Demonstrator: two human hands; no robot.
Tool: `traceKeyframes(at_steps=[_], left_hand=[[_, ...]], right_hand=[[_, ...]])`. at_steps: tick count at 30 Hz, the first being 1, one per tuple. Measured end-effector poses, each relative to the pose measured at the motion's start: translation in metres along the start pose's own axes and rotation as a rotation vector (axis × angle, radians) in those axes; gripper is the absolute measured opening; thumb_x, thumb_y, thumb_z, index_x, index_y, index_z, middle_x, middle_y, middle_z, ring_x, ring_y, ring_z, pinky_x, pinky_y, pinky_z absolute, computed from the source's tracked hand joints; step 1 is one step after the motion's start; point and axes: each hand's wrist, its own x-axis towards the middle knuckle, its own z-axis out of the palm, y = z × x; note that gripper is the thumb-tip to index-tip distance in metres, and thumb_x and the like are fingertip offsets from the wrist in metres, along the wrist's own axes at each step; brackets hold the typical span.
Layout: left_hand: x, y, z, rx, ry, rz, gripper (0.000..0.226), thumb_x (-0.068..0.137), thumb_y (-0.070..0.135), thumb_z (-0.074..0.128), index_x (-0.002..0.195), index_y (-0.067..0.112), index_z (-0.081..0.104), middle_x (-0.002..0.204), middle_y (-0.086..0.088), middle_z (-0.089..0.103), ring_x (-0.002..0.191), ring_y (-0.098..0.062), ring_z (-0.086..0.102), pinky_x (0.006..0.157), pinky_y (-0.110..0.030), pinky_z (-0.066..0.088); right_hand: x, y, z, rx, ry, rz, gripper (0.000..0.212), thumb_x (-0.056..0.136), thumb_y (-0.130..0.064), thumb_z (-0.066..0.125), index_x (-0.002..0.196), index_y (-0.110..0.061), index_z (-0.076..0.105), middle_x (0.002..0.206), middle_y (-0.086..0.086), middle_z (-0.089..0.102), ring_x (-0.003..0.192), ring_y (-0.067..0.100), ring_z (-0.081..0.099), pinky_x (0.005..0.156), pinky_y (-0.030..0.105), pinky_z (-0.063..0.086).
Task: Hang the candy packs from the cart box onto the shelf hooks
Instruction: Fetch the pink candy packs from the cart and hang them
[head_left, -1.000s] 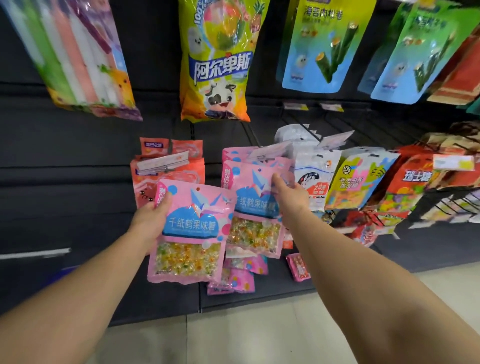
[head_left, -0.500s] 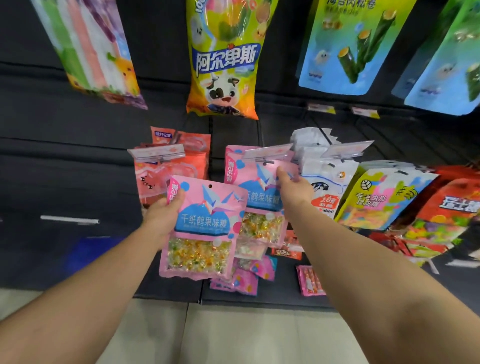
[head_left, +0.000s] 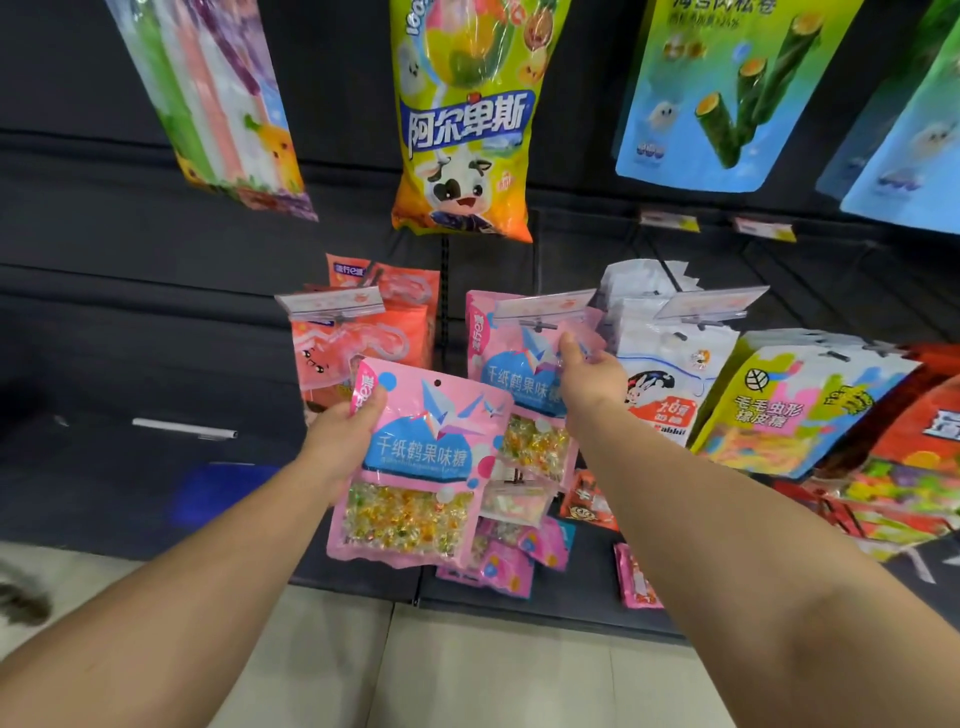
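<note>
**What the view hides**

The left hand covers the left edge of the pink pack it grips; its fingers behind the pack are hidden. That pack covers the lower left of the hanging pink pack, whose upper right the right hand masks. Whether this pack's hole sits on the hook cannot be told. Above, the yellow bag and blue bags are cut off by the top edge. The price tag print is too blurred to read.

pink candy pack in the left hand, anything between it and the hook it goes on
Yes. The right hand is at the hook, on the pink packs already hanging there. The left hand holds the pink candy pack lower left.
</note>
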Motion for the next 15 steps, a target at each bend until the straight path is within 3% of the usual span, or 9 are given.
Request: traceKeyframes(at_steps=[4, 9, 11, 13, 15], left_hand=[[-0.003, 0.003, 0.009, 0.031, -0.024, 0.020, 0.035, 0.096, 0.050, 0.059, 0.106, 0.018, 0.067, 0.098, -0.005, 0.078, 0.088, -0.022, 0.076, 0.082, -0.045, 0.061], [-0.001, 0.010, 0.031, 0.040, -0.068, 0.017, 0.042, 0.093, 0.056, 0.059, 0.108, 0.018, 0.067, 0.098, -0.004, 0.078, 0.091, -0.023, 0.075, 0.089, -0.049, 0.059], [0.000, 0.012, 0.044, 0.015, -0.096, 0.020, 0.037, 0.094, 0.055, 0.059, 0.105, 0.020, 0.066, 0.099, -0.004, 0.077, 0.092, -0.022, 0.075, 0.090, -0.048, 0.059], [0.001, 0.016, 0.057, -0.020, -0.123, 0.020, 0.029, 0.094, 0.051, 0.060, 0.102, 0.023, 0.064, 0.099, -0.003, 0.077, 0.092, -0.021, 0.075, 0.088, -0.047, 0.060], [0.002, 0.021, 0.069, -0.022, -0.137, 0.016, 0.037, 0.093, 0.054, 0.061, 0.106, 0.020, 0.063, 0.100, -0.004, 0.077, 0.090, -0.021, 0.075, 0.085, -0.048, 0.061]], right_hand=[[0.002, 0.003, 0.000, 0.047, 0.029, 0.025, 0.060, 0.089, -0.048, 0.065, 0.135, -0.013, 0.050, 0.126, 0.006, 0.059, 0.113, 0.027, 0.058, 0.096, 0.044, 0.052], [-0.001, 0.015, -0.011, 0.120, 0.108, 0.074, 0.047, 0.092, -0.035, 0.066, 0.125, -0.009, 0.046, 0.119, 0.011, 0.057, 0.093, 0.026, 0.057, 0.077, 0.037, 0.048], [-0.003, 0.020, -0.016, 0.183, -0.010, 0.127, 0.042, 0.093, -0.041, 0.063, 0.118, -0.010, 0.052, 0.116, 0.011, 0.065, 0.094, 0.025, 0.065, 0.072, 0.037, 0.054], [-0.007, 0.023, -0.019, 0.261, -0.235, 0.159, 0.043, 0.093, -0.048, 0.061, 0.117, -0.012, 0.059, 0.106, 0.007, 0.073, 0.089, 0.023, 0.072, 0.062, 0.031, 0.055], [-0.011, 0.024, -0.022, 0.223, -0.344, 0.120, 0.035, 0.092, -0.044, 0.064, 0.111, -0.014, 0.063, 0.099, 0.004, 0.074, 0.082, 0.022, 0.071, 0.057, 0.027, 0.050]])
